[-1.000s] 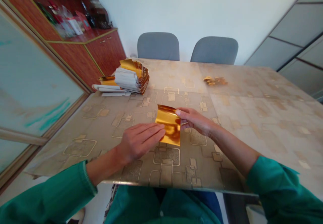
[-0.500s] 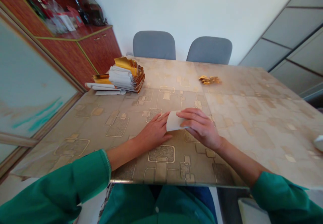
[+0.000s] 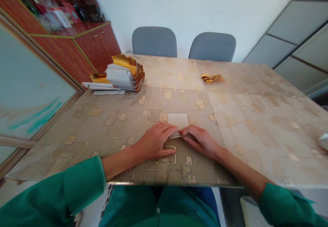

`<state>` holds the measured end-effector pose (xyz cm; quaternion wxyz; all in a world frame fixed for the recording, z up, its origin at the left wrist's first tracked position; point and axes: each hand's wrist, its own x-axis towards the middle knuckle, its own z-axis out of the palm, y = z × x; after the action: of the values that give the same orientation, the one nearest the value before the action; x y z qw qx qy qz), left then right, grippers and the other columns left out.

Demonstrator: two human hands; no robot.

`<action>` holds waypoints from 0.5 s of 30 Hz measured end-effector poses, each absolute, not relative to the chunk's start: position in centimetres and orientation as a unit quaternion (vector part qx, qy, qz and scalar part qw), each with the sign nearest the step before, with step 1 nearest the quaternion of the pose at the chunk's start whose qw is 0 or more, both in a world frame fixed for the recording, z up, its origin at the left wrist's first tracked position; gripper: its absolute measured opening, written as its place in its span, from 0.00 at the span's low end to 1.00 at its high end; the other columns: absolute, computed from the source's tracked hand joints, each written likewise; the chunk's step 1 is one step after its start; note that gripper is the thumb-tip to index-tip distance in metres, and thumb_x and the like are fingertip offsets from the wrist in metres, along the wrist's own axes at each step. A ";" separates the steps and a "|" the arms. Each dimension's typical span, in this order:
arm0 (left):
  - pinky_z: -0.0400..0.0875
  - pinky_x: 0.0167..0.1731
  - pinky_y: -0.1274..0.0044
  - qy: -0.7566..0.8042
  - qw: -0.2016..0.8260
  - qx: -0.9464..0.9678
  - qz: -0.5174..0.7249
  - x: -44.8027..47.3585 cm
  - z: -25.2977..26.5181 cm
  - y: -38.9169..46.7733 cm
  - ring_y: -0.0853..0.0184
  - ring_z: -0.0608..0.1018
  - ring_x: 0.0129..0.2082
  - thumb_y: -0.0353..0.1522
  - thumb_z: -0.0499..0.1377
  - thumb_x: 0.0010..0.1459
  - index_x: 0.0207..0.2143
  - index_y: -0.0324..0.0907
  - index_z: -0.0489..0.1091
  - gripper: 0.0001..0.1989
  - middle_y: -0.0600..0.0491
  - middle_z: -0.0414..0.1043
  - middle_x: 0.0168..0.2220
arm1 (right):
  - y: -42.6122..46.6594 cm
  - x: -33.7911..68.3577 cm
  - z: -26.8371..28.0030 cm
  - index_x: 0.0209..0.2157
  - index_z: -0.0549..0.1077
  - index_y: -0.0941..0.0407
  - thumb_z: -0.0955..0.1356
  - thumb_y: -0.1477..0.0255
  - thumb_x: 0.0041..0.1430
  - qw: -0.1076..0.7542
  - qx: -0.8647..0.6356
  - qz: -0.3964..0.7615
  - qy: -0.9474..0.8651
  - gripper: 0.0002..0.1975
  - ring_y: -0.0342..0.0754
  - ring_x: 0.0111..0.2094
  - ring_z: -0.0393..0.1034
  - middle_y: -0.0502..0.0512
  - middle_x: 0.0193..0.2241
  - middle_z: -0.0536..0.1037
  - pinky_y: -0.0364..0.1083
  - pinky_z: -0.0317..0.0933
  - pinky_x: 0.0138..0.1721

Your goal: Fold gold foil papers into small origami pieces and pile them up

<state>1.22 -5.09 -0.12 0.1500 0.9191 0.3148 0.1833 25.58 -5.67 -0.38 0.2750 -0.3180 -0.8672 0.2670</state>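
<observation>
A small white sheet of paper point(image 3: 177, 119) lies on the table in front of me, its near edge lifted and partly folded over. My left hand point(image 3: 158, 141) rests at the paper's left side, fingertips touching the near edge, its thumb spread away toward me. At the right, my right hand point(image 3: 202, 141) pinches the near edge between thumb and fingers. Part of the fold is hidden behind the fingers of both hands.
A stack of white and gold paper sheets point(image 3: 121, 75) stands at the table's back left. Several folded gold paper pieces point(image 3: 212, 78) lie at the back right. Two grey chairs point(image 3: 154, 42) stand behind the patterned table point(image 3: 246, 117); a wooden cabinet point(image 3: 94, 46) is at left.
The paper has gone from being held curved between both hands to lying on the table with its near edge turned up. Both hands have moved slightly toward me.
</observation>
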 end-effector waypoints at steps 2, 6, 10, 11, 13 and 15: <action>0.67 0.52 0.63 0.336 0.155 0.912 0.178 1.7 -0.2 -4.6 0.56 0.74 0.50 0.42 0.63 0.58 0.50 0.39 0.67 0.22 0.45 0.73 0.49 | -5.3 25.6 0.0 0.40 0.68 0.54 0.62 0.72 0.67 0.268 -0.337 0.283 -0.857 0.04 0.44 0.37 0.72 0.53 0.36 0.77 0.44 0.66 0.39; 0.69 0.43 0.70 0.365 0.178 0.894 0.191 2.4 -0.3 -4.3 0.61 0.75 0.42 0.34 0.56 0.65 0.38 0.39 0.70 0.07 0.49 0.75 0.39 | -4.2 25.9 0.9 0.39 0.71 0.55 0.64 0.70 0.66 0.252 -0.345 0.320 -0.846 0.05 0.43 0.33 0.71 0.51 0.32 0.77 0.42 0.63 0.36; 0.67 0.34 0.75 0.408 0.204 0.868 0.195 2.8 -0.2 -5.2 0.64 0.74 0.33 0.34 0.56 0.64 0.34 0.39 0.69 0.08 0.52 0.73 0.31 | -3.2 26.1 1.3 0.36 0.73 0.56 0.65 0.68 0.65 0.236 -0.353 0.351 -0.835 0.07 0.43 0.31 0.71 0.50 0.30 0.77 0.41 0.61 0.33; 0.67 0.33 0.75 0.418 0.208 0.862 0.195 2.8 -0.2 -5.4 0.64 0.75 0.32 0.34 0.57 0.64 0.33 0.40 0.69 0.08 0.52 0.73 0.31 | -3.0 26.1 1.3 0.35 0.74 0.56 0.66 0.68 0.64 0.232 -0.357 0.351 -0.834 0.07 0.42 0.30 0.70 0.50 0.30 0.77 0.41 0.60 0.33; 0.68 0.33 0.75 0.435 0.217 0.847 0.215 2.8 -0.4 -5.7 0.64 0.76 0.32 0.36 0.58 0.63 0.37 0.40 0.69 0.07 0.52 0.74 0.32 | -2.9 26.1 1.1 0.33 0.74 0.56 0.67 0.68 0.64 0.225 -0.372 0.339 -0.835 0.07 0.43 0.30 0.69 0.49 0.28 0.76 0.41 0.58 0.32; 0.71 0.36 0.73 0.446 0.233 0.829 0.245 2.8 -0.6 -5.7 0.63 0.78 0.35 0.36 0.59 0.62 0.44 0.41 0.68 0.10 0.52 0.76 0.37 | -2.9 26.1 0.9 0.32 0.74 0.55 0.67 0.69 0.63 0.224 -0.391 0.314 -0.836 0.07 0.43 0.31 0.68 0.49 0.27 0.75 0.42 0.58 0.33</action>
<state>2.79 -5.71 -0.59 0.2327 0.8288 0.4457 0.2454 26.09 -2.86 0.93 0.2242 -0.3911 -0.8356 0.3138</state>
